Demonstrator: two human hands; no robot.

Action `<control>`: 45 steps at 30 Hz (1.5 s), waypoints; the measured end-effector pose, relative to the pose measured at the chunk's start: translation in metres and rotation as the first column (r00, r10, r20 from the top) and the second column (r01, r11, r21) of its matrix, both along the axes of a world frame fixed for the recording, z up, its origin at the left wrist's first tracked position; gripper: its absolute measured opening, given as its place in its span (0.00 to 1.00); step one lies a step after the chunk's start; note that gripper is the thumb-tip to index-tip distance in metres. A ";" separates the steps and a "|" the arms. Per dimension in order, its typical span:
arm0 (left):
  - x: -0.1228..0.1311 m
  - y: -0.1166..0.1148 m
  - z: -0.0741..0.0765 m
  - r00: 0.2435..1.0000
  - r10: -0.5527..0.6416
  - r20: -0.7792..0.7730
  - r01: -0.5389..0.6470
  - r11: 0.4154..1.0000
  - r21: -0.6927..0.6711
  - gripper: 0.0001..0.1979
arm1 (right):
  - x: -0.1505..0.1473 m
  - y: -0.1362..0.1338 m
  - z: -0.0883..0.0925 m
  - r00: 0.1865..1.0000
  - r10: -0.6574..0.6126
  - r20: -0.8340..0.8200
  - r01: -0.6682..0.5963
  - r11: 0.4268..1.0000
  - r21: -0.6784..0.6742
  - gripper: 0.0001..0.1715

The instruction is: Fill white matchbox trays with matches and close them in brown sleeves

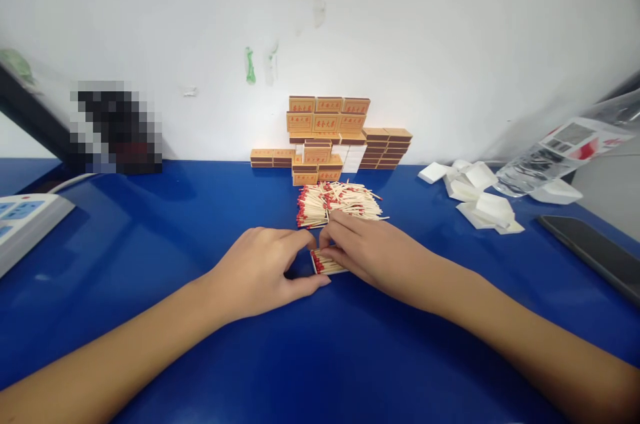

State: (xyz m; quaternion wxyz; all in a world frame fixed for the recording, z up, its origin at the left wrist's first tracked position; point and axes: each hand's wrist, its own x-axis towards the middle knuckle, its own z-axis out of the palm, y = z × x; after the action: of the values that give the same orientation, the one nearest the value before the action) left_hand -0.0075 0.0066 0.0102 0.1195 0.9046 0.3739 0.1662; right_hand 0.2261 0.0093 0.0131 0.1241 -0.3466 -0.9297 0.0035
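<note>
A small white matchbox tray (313,263) lies on the blue table, filled with red-headed matches (329,265). My left hand (265,271) steadies its left end, thumb along the near side and fingers at the far side. Over the tray's right part, my right hand (367,247) has its fingertips pinched together at the matches; they hide part of the tray. Just behind the hands is a heap of loose matches (340,201), most of the red heads pointing left.
Stacked orange matchboxes (327,123) stand against the wall. White empty trays (487,207) lie in a pile at the right, near a tilted plastic bottle (555,147) and a dark phone (595,251). A white power strip (33,224) sits at the left edge.
</note>
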 end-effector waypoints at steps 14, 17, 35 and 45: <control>-0.001 0.000 -0.002 1.000 0.007 0.014 -0.007 1.000 0.007 0.15 | 0.005 -0.015 0.021 0.999 -0.022 0.037 0.028 0.983 -0.181 0.11; -0.001 0.000 -0.002 1.000 0.000 0.004 0.000 1.000 0.019 0.15 | 0.009 -0.011 0.020 0.999 -0.034 0.016 0.037 0.982 -0.183 0.09; -0.001 0.000 -0.004 1.000 -0.003 0.019 0.003 1.000 0.005 0.15 | 0.015 -0.002 0.020 0.997 -0.063 -0.040 0.056 0.983 -0.172 0.04; -0.003 -0.001 -0.005 0.998 -0.009 0.056 0.008 1.000 0.020 0.14 | 0.059 0.034 0.022 0.970 -0.242 0.020 0.243 0.967 -0.077 0.07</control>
State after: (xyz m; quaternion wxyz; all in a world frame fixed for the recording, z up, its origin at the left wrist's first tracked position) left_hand -0.0101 0.0056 0.0052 0.1219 0.9024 0.3648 0.1944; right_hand 0.2848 0.0431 0.0349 0.1047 -0.4624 -0.8801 0.0232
